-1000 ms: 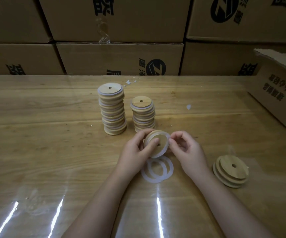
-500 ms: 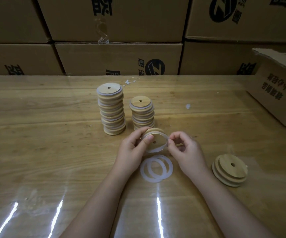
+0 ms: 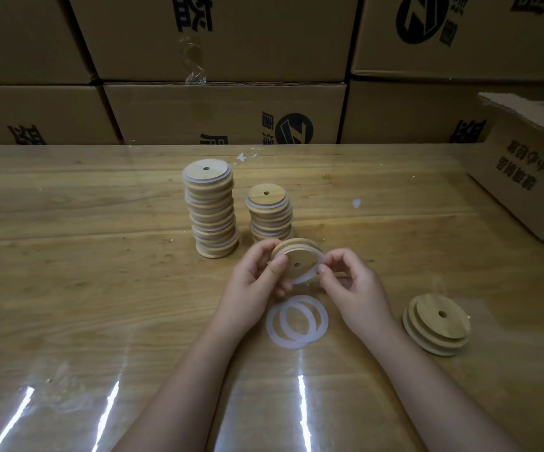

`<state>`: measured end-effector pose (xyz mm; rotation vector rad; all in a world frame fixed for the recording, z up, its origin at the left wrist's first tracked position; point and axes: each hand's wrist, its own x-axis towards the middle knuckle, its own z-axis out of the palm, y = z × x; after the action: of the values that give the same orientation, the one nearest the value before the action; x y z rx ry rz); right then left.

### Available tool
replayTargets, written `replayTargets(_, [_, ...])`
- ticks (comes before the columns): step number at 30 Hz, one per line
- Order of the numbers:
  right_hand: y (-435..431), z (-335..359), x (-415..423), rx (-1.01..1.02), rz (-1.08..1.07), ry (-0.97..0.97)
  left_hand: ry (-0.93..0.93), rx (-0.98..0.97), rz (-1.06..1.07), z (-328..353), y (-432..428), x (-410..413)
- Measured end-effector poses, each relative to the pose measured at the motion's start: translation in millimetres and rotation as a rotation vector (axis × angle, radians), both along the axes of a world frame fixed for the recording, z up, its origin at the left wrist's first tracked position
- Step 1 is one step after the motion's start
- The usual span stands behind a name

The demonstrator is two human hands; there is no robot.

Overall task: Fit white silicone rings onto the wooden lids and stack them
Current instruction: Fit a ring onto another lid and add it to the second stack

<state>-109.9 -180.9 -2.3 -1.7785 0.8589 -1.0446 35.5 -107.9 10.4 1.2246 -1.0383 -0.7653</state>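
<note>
My left hand grips a round wooden lid tilted toward me, a small hole at its centre. A white silicone ring lies around the lid's inner step, and my right hand pinches the ring at the lid's right edge. Two loose white rings overlap on the table just below my hands. A tall stack of ringed lids and a shorter stack stand behind the hands. Two bare wooden lids lie stacked at the right.
An open cardboard box sits at the table's right edge. A wall of stacked cartons closes the far side. The wooden table is covered by a clear glossy sheet with glare streaks near me.
The lid has tipped its face more toward me and the ring has gone further onto its step. My right fingers have shifted along the ring's right edge. Both stacks stand as before.
</note>
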Motion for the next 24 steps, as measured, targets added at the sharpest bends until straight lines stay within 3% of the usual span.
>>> replayTargets(6, [0.4, 0.0, 1.0, -0.035, -0.013, -0.068, -0.257, 0.003, 0.036, -4.2, 0.6, -1.5])
replayTargets(24, [0.0, -1.0, 0.5, -0.039, -0.032, 0.014, -0.117, 0.023, 0.049, 0.4, 1.7, 0.7])
